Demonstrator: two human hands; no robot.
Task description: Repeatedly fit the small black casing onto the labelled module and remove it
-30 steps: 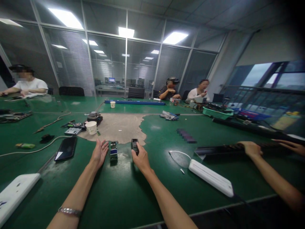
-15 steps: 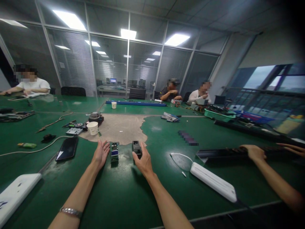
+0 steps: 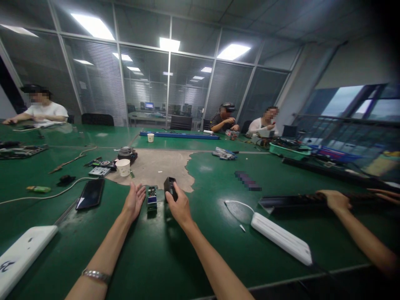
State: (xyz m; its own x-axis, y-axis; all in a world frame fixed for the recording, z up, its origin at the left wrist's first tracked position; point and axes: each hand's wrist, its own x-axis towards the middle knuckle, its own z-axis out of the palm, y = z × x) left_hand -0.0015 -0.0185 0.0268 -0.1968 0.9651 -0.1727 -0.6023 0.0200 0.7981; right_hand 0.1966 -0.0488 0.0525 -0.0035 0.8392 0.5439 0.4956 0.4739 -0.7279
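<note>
In the head view, my right hand grips a black plastic housing, shaped like a small box, between thumb and fingers. The housing is tilted and appears lifted off the green table. Just left of it, a small circuit-board module with a blue part stands on the table, apart from the housing. My left hand rests open beside the module's left side, fingers stretched and palm turned inward. Whether its fingertips touch the module, I cannot tell.
A phone, a paper cup and a white power strip are to the left. Rightward lie another white power strip and a long black rail under a co-worker's hand. Several people sit around the table.
My right hand has moved the black housing left, nearer the circuit-board module, and tilted it so that its slotted face no longer shows. My left hand stays in place beside the module.
</note>
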